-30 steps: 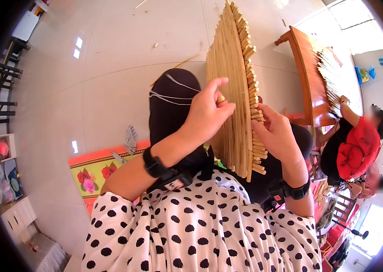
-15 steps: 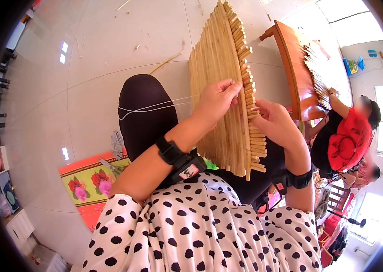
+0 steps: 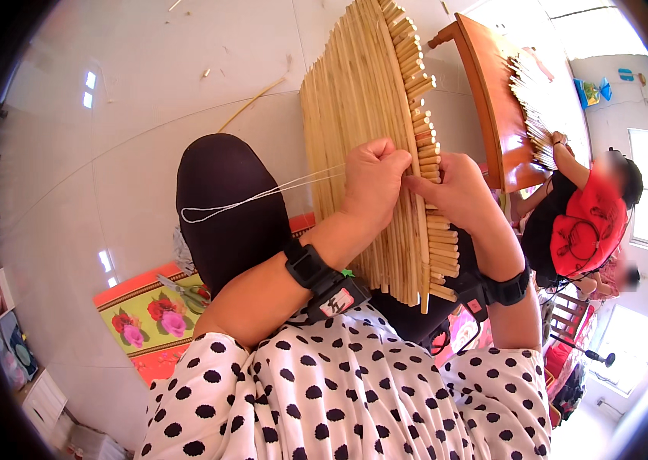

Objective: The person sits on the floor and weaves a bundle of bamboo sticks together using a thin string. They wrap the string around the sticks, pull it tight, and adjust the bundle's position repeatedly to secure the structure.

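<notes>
A mat of pale wooden sticks [image 3: 355,100] stands tilted between my legs, with a single stick lying across the rods near their cut ends. My left hand [image 3: 376,180] is closed in a fist against the mat's face, beside that cross stick. From it a loop of white string [image 3: 263,195] trails leftward over my dark-clad knee. At the mat's right edge my right hand [image 3: 458,188] is closed, its thumb against the cross stick close to the left fist. Its other fingers are partly hidden among the rod ends.
Scissors [image 3: 182,291] lie on a flowered mat [image 3: 140,322] at lower left. One loose stick [image 3: 251,105] is on the tiled floor. To the right, a person in red [image 3: 588,226] works at a wooden table [image 3: 485,107] holding more sticks [image 3: 531,115].
My right hand has moved up and left, bringing its thumb close to my left fist. The string loop has shifted lower on my knee. The view has shifted slightly.
</notes>
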Motion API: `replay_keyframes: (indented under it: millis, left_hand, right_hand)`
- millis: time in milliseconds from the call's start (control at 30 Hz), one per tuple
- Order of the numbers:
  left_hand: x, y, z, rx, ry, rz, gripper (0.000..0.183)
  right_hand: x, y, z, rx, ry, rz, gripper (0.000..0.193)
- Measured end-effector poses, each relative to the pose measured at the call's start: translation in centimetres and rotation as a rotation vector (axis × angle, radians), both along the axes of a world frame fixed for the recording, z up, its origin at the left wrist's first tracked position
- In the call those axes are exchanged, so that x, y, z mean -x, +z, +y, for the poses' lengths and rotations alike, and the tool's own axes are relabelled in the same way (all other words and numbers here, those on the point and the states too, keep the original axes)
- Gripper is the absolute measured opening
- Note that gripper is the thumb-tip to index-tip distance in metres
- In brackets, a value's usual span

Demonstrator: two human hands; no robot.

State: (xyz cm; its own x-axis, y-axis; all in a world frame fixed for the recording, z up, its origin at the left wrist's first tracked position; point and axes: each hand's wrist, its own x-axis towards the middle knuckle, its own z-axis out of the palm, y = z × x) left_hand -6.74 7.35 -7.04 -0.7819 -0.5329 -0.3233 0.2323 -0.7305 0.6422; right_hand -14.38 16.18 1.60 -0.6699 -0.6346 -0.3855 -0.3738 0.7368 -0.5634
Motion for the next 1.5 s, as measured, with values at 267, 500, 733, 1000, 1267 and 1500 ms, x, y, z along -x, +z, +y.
replay_keyframes:
  millis: [267,500,733,1000,1267,1500]
  left_hand:
    - [-1.0,-0.7,-0.4,-0.041,-0.079,0.010,0.034]
    - [-0.6,0.7,-1.4,0.173,-0.216,0.033,0.035]
    - [-2.3,3.9,-3.6,0.615,-0.372,0.002,0.025]
    - [-7.8,6.0,-6.3,0.997,-0.206,-0.120,0.026]
    - [-11.5,4.7,-5.9,0.997,-0.391,-0.156,0.006]
    - [-10.1,3.6,-4.3,1.336,-0.242,-0.034,0.007]
  right_hand:
    - [-0.6,-1.5,1.0,0.074,-0.109,-0.081,0.028]
    - [-0.5,-0.9,1.4,0.044,-0.183,-0.059,0.030]
    - [-1.9,-0.9,3.4,0.479,-0.319,-0.065,0.019]
    - [-7.2,-3.3,3.6,0.465,-0.372,0.101,0.018]
    - [-10.4,-4.3,3.5,0.456,-0.439,0.110,0.017]
    - [-10.0,-4.5,4.8,0.415,-0.390,0.089,0.019]
